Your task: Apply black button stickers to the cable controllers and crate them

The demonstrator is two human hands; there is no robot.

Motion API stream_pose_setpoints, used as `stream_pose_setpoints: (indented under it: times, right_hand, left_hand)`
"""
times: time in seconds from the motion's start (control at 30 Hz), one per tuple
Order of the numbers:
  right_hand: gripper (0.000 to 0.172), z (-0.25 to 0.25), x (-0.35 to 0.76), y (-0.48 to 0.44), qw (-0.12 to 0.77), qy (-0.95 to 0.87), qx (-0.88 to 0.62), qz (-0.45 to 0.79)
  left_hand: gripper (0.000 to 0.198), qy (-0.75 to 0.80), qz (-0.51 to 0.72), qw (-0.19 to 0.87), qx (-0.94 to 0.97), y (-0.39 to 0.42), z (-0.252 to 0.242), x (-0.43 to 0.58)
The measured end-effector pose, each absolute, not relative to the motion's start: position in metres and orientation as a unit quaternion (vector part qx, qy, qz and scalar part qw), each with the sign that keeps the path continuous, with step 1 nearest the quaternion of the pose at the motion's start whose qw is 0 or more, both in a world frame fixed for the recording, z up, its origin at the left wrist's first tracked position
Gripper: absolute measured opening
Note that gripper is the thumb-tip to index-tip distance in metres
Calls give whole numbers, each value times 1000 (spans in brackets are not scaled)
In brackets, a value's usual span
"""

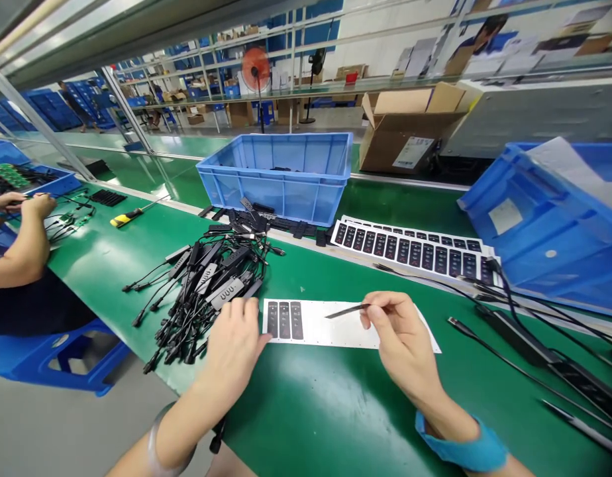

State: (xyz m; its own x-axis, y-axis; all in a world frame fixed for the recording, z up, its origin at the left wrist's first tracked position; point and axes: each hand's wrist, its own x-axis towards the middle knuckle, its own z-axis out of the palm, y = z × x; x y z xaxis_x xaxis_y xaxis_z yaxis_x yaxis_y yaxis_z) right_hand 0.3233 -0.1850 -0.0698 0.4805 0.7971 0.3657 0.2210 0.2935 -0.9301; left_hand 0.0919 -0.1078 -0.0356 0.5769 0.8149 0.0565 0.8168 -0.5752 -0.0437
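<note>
My right hand (403, 334) pinches a thin black label strip (346, 310) above a white backing sheet (336, 324). That sheet lies on the green table and carries three black labels at its left end. My left hand (235, 346) rests at the sheet's left edge, fingers curled around a black remote-like unit (227, 291) from the pile of black corded units (206, 278). A blue band wraps my right wrist.
A blue bin (281, 173) stands behind the pile. A full sheet of black labels (415, 252) lies to the right, beside a tilted blue crate (549, 225) and finished black units (534, 344). Another person's arms (18, 232) work at far left. A yellow-handled screwdriver (130, 215) lies there.
</note>
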Motion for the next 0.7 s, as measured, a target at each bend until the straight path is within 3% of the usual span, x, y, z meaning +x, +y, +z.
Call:
stream_pose_setpoints:
  times: [0.13, 0.23, 0.37, 0.47, 0.53, 0.7]
  right_hand:
    - [14, -82, 326, -182, 694, -377, -538, 294]
    - [18, -85, 330, -178, 706, -338, -531, 326]
    - [23, -82, 334, -176, 726, -296, -517, 344]
    - [32, -81, 338, -174, 743, -256, -512, 348]
    - [28, -81, 341, -173, 756, -231, -499, 355]
    - [19, -81, 349, -172, 782, -184, -447, 392]
  left_hand:
    - [36, -507, 92, -15, -857, -105, -17, 84]
    - [43, -479, 35, -122, -869, -102, -9, 90]
    - [15, -381, -61, -363, -848, -100, 4, 100]
    - [19, -342, -141, -571, -733, -95, 13, 114]
    - [25, -330, -191, -680, -626, -91, 13, 129]
    - [32, -340, -248, -802, -425, -90, -18, 173]
